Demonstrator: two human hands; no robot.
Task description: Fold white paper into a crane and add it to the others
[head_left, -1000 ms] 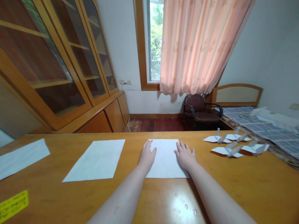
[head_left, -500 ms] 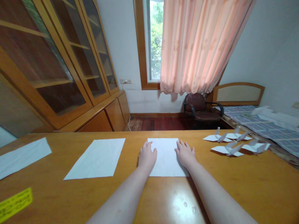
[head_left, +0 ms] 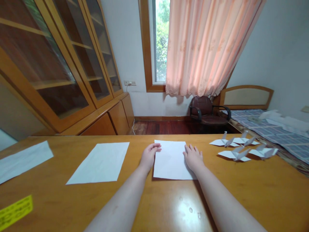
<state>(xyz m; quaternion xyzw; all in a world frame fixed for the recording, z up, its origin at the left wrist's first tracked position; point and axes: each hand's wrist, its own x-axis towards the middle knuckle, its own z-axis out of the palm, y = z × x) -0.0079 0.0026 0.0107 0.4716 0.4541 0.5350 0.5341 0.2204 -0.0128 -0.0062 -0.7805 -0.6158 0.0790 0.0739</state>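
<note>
A white square sheet of paper (head_left: 171, 161) lies in front of me on the wooden table, its left and near edges slightly raised above a thin shadow. At its upper left edge, my left hand (head_left: 149, 157) has thumb and fingers closed on the paper. My right hand (head_left: 193, 158) rests on the right edge with its fingers spread and stretched out. Several folded white paper cranes (head_left: 235, 155) stand to the right of my right hand. Left of my left hand lies another white sheet (head_left: 98, 163).
A further white sheet (head_left: 24, 161) lies at the table's (head_left: 62, 206) far left, with a yellow label (head_left: 16, 212) nearer me. Beyond the far edge are a brown armchair (head_left: 206, 111) and a bed (head_left: 256, 120). A glass-door cabinet (head_left: 70, 61) stands on the left.
My left hand has gone from lying on the sheet to gripping its left edge. The sheet has shifted slightly right and away, with its left side lifted. My right hand moved slightly with it.
</note>
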